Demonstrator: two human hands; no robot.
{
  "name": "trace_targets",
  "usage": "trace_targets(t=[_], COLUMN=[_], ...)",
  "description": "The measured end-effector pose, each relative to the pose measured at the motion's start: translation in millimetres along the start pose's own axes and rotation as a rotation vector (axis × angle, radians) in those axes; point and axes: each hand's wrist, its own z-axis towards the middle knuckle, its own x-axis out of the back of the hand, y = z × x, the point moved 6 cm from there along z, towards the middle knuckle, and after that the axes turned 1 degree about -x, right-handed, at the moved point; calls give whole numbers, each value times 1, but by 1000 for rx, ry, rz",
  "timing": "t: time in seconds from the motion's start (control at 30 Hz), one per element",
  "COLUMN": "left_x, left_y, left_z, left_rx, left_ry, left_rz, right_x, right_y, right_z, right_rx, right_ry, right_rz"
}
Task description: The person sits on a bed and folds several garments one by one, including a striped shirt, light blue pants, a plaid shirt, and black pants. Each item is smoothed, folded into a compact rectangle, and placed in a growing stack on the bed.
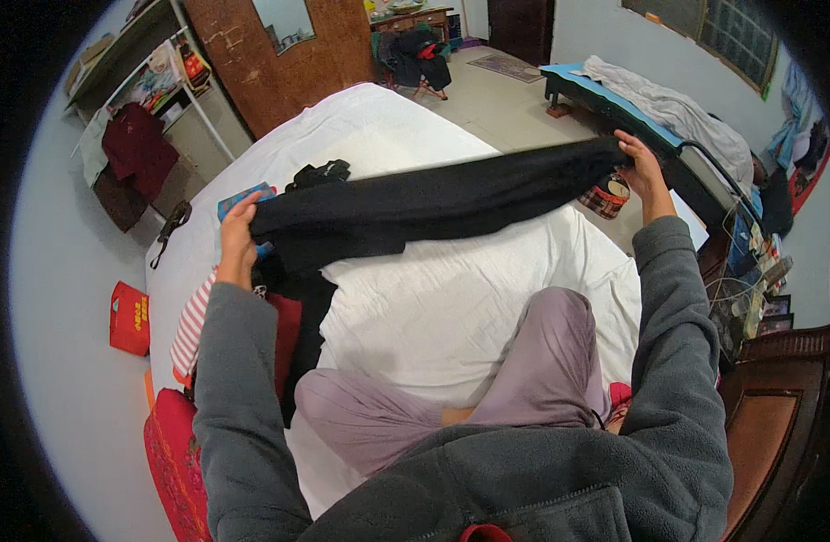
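A long black garment (428,200), apparently trousers folded lengthwise, is stretched out above the bed's white sheet (428,318). My left hand (238,230) grips its left end, and my right hand (640,166) pinches the far right end, slightly higher. Below my left hand, dark cloth (306,311) lies on the sheet beside a dark red cloth (286,332). A small black item (318,175) shows behind the garment's upper edge. Blue patterned material (242,198) is visible just behind my left hand; whether I touch it is unclear.
A red-and-white striped cloth (192,332) and red floral bedding (174,461) lie along the left side. A red bag (130,318) sits by the wall. At right stand a blue-topped bench (591,88) and a wooden headboard (770,433). A chair with clothes (418,57) stands beyond the bed.
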Motion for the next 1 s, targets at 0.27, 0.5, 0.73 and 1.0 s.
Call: trace_targets(t=[0.27,0.5,0.73,1.0], left_x=[51,51,43,27], left_y=[-96,-280,-277,-213], left_z=[-86,-194,-199,-175], left_rx=[261,588,666,647], left_ry=[80,231,149,298], left_rz=[-97,422,321,-312], right_x=[45,100,91,36], right_y=[83,286,311,226], right_z=[-45,-125,-143,-65], right_rx=[-155,-626,-636,-525], right_ry=[-10,114,389,165], right_rz=[-25,-31,395,353])
